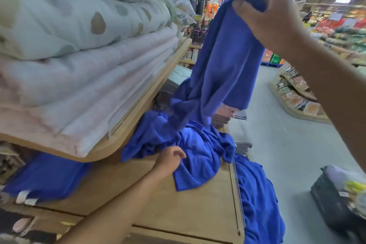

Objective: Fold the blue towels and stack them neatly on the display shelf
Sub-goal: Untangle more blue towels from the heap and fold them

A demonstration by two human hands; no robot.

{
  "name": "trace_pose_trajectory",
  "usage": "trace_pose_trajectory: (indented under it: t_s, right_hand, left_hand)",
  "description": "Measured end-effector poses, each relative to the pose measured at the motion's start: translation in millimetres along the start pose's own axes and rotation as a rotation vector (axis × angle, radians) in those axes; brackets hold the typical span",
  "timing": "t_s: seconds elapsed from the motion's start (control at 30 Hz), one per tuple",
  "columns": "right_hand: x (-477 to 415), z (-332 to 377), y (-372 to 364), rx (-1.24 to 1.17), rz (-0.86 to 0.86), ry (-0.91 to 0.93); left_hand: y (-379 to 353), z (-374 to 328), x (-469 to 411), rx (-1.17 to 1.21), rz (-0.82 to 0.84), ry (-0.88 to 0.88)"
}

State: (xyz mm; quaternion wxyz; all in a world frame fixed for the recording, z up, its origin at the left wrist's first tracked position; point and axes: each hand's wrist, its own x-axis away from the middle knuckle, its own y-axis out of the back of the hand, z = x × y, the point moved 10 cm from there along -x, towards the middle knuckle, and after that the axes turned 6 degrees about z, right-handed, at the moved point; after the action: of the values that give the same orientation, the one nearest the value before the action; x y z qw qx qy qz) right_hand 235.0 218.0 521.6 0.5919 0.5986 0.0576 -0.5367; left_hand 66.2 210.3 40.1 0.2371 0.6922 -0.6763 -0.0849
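A blue towel (227,61) hangs lengthwise from the fingers of the right hand (271,16), which are pinched shut on its top edge high above the shelf. Below those fingers the cloth drops and runs into a heap of loose blue towels (198,144) rumpled on the wooden display shelf (178,200); part of the heap spills over the shelf's front edge. The left hand (170,161) rests on the near edge of that heap, fingers curled down onto the cloth; whether they actually grip it is hard to tell. To the left of that hand, a folded blue towel (45,176) lies flat on the same shelf, under an upper shelf (138,117) stacked with pale folded bedding (79,61). Right of the raised fingers a grey aisle floor (287,144) runs past.
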Motion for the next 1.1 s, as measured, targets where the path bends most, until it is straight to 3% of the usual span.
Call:
trace_pose_trajectory:
  t_s: [0.07,0.17,0.27,0.37,0.47,0.57,0.63,0.8,0.87,1.0,1.03,1.1]
  right_hand:
    - [41,26,-20,-0.084,0.126,0.065]
    - [148,54,-114,-0.143,0.518,0.164]
    - [287,47,-233,-0.071,1.029,0.063]
    - [384,21,-294,0.007,1.244,-0.046]
    - [410,10,-296,-0.137,1.146,-0.103]
    - [397,-29,-270,-0.197,0.868,-0.292]
    - [393,-66,-253,-0.035,0.755,-0.392]
    - [404,-94,-248,0.469,0.859,-0.369]
    - [395,-87,-243,0.336,0.776,-0.351]
    - [385,-92,-201,-0.321,0.436,-0.599]
    - [387,-96,-192,-0.347,0.400,-0.631]
    - [398,-105,-196,-0.189,0.542,-0.676]
  left_hand:
    - [6,23,20,0.474,-0.031,0.108]
    - [-9,36,46,0.953,0.180,0.270]
    - [-30,39,68,0.952,0.407,0.349]
    - [-40,52,83,0.619,0.392,0.312]
    - [-35,59,81,0.447,0.245,0.223]
    - [-22,61,79,0.447,0.103,0.190]
    - [-19,69,81,0.461,0.072,0.184]
    - [-9,77,89,0.459,-0.003,0.160]
    - [5,76,94,0.477,-0.085,0.146]
    - [78,84,121,0.332,-0.378,0.133]
    - [96,91,130,0.194,-0.403,0.172]
    - [116,112,142,-0.210,-0.282,0.329]
